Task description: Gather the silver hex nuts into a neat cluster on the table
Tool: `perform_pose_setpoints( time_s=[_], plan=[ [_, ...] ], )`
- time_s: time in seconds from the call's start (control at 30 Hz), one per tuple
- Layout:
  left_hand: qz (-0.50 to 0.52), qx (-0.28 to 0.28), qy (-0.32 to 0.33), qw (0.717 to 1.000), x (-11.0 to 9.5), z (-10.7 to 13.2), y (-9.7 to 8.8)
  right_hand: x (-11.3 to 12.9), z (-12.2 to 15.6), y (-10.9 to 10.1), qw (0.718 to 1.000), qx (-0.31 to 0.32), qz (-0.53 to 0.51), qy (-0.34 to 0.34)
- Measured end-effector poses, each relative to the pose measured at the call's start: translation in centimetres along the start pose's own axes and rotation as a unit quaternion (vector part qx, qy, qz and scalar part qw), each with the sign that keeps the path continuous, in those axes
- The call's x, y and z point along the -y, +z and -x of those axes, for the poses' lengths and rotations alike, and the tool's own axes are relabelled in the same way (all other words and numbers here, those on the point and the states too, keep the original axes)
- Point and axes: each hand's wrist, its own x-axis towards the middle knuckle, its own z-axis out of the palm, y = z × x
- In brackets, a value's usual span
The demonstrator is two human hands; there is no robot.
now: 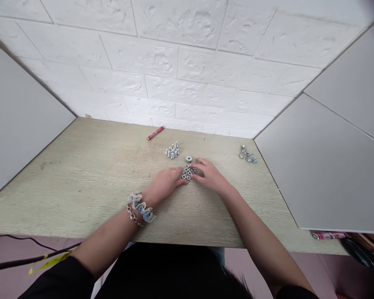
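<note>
A small cluster of several silver nuts (188, 172) lies on the pale wooden desk (90, 182). My left hand (163, 184) rests flat on the desk just left of the nuts, fingertips touching the cluster's edge. My right hand (210, 175) lies on the right side, fingers spread and curled around the nuts. Neither hand grips anything. A single washer-like ring (188, 158) sits just behind the cluster. Several upright silver bolts (172, 151) stand grouped behind that.
A red pen-like stick (155, 133) lies near the back wall. Another pile of metal bolts (248, 155) sits at the right, by a grey side panel (324, 174). A grey panel (15, 124) closes the left side. A scrunchie and bracelet (139, 208) circle my left wrist.
</note>
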Motion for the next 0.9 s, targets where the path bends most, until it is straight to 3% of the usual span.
perform_pose_setpoints(
  time_s=[0.2, 0.3, 0.43, 0.57, 0.67, 0.9],
  plan=[
    [0.009, -0.007, 0.004, 1.000, 0.0, 0.0, 0.2, 0.8, 0.1, -0.3, 1.000, -0.010, -0.014, -0.009],
    [0.000, -0.003, 0.000, 1.000, -0.1, -0.1, 0.0, 0.6, -0.1, -1.2, 0.993, -0.103, -0.051, -0.007],
    [-0.013, 0.012, -0.009, 1.000, -0.3, -0.1, -0.3, -2.1, 0.0, -3.7, 0.952, -0.292, -0.030, 0.088],
    [-0.016, 0.017, -0.024, 0.999, -0.6, 0.0, -0.7, -5.8, 1.0, -6.0, 0.885, -0.377, 0.123, 0.243],
    [-0.009, 0.016, -0.035, 0.999, -0.9, 0.1, -0.9, -7.4, 1.7, -6.6, 0.857, -0.371, 0.175, 0.312],
    [0.027, -0.010, -0.066, 0.997, -1.4, 0.3, -1.3, -7.9, 1.9, -6.0, 0.861, -0.309, 0.198, 0.352]
  ],
)
